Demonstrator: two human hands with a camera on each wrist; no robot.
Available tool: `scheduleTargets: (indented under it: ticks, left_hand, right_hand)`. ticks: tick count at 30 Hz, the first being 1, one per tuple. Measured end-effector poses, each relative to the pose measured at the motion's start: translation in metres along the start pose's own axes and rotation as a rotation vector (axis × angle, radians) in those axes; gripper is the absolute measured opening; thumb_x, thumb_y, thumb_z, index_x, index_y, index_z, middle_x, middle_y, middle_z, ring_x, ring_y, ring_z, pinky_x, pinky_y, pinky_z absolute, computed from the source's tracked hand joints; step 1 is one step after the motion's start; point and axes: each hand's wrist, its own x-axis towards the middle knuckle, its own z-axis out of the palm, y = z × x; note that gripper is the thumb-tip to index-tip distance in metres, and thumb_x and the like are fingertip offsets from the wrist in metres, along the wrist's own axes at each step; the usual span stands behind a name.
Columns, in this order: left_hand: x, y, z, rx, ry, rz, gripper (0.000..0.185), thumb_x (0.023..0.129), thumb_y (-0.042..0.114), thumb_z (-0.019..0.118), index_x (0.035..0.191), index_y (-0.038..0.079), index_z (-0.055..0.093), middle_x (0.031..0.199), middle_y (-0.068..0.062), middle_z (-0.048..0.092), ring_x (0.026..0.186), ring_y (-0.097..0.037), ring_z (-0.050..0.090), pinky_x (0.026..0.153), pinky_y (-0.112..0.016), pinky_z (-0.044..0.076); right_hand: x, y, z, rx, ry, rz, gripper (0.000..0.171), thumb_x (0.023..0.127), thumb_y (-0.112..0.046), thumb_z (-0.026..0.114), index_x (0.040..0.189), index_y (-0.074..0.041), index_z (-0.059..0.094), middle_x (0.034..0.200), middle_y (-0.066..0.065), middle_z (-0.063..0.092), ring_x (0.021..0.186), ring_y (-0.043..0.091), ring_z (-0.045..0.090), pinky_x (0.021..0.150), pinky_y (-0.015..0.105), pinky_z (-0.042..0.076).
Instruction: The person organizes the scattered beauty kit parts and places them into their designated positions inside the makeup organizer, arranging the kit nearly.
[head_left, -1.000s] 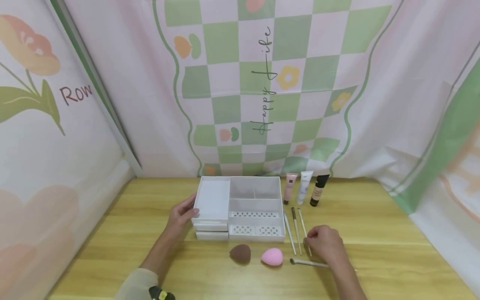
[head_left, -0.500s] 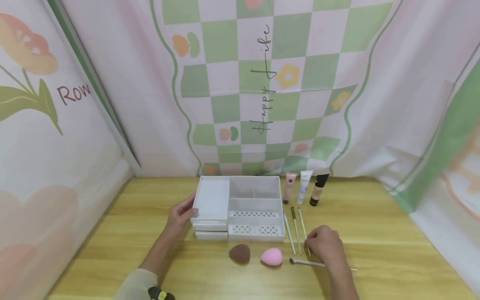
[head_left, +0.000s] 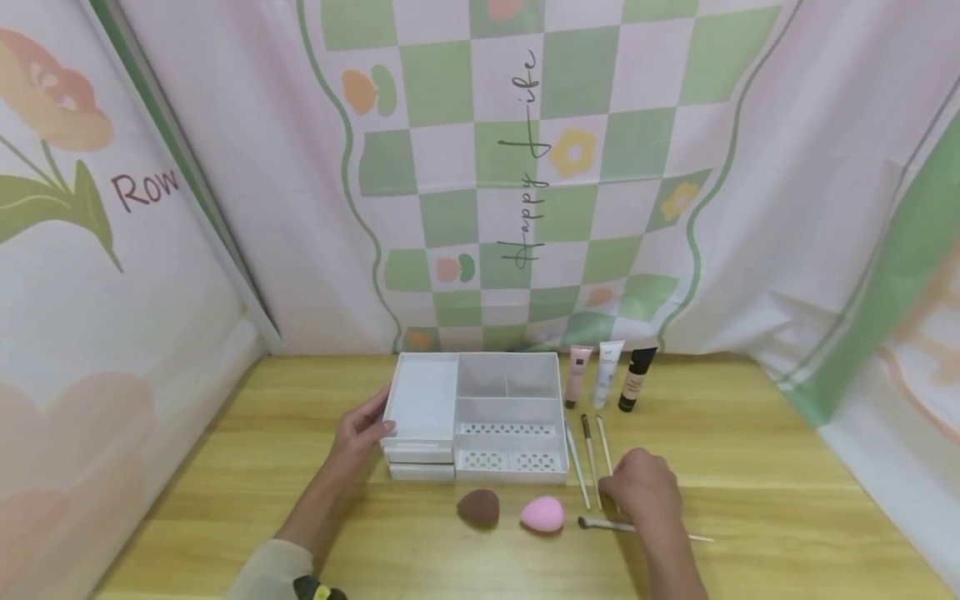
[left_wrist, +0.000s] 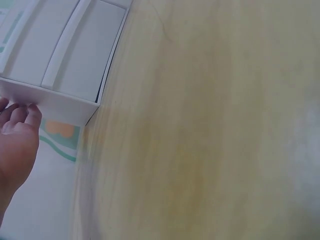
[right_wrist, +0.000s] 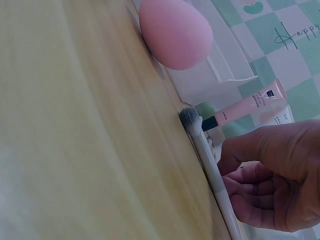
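Observation:
A white makeup organizer [head_left: 510, 385] with open compartments and drawers stands on the table. My left hand [head_left: 362, 429] grips its left side, thumb over the edge; in the left wrist view the fingers [left_wrist: 20, 117] touch its side wall. My right hand [head_left: 643, 487] is low over the makeup brushes right of the organizer, its fingers curled. It partly covers the rightmost upright-lying brush [head_left: 602, 437]; whether it pinches it is hidden. A dark-tipped brush [head_left: 588, 442] lies just left of it. Another brush [head_left: 609, 525] lies crosswise beneath the wrist, and in the right wrist view it passes before the fingers.
In front of the organizer lie a brown makeup sponge [head_left: 478, 508] and a pink makeup sponge [head_left: 542, 514]. Behind the brushes stand a pink tube [head_left: 577, 375], a white tube [head_left: 607, 375] and a black-capped tube [head_left: 637, 379]. A patterned curtain [head_left: 510, 167] hangs behind the table.
My right hand has shifted slightly to the left, uncovering more of the crosswise brush's handle end. The left hand stays on the organizer, and the brushes lie about as before.

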Motion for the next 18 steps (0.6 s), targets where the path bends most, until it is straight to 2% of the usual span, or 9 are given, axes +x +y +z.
scheduleTargets:
  ticks: [3,9,15,18]
  left_hand:
    - [-0.0005,-0.0005,-0.0007,0.001,-0.002,0.006,0.062,0.093,-0.001,0.055,0.15,-0.013,0.033,0.161,-0.03,0.029,0.146,-0.026,0.037,0.111,-0.012,0.04]
    - [-0.0009,-0.0003,-0.0014,0.0,0.007,0.015,0.061,0.094,-0.001,0.055,0.15,-0.013,0.034,0.161,-0.03,0.03,0.146,-0.024,0.038,0.111,-0.012,0.041]
    - [-0.0006,0.0001,-0.0001,-0.024,0.015,0.038,0.06,0.094,-0.003,0.056,0.149,-0.013,0.035,0.16,-0.03,0.03,0.135,0.006,0.048,0.111,-0.011,0.041]
    - [-0.0003,0.0001,0.0009,-0.033,0.013,0.042,0.06,0.093,-0.003,0.056,0.149,-0.013,0.035,0.16,-0.03,0.03,0.132,0.01,0.049,0.111,-0.011,0.041]
  right_hand:
    - [0.0008,-0.0012,0.0006,-0.013,0.005,-0.001,0.02,0.074,-0.014,0.072,0.061,-0.008,0.059,0.057,0.006,0.059,0.054,0.02,0.054,0.046,0.026,0.043]
    - [0.0042,0.0019,0.0015,-0.011,-0.004,-0.01,0.017,0.077,-0.015,0.074,0.068,-0.006,0.065,0.061,0.006,0.062,0.056,0.019,0.056,0.049,0.026,0.044]
    - [0.0071,0.007,0.002,0.012,-0.014,-0.021,0.014,0.079,-0.015,0.075,0.074,-0.004,0.067,0.064,0.007,0.064,0.058,0.019,0.057,0.051,0.026,0.047]
    - [0.0069,0.0076,0.0009,0.015,-0.02,-0.025,0.014,0.079,-0.015,0.075,0.076,-0.003,0.069,0.065,0.007,0.065,0.06,0.019,0.058,0.052,0.027,0.047]
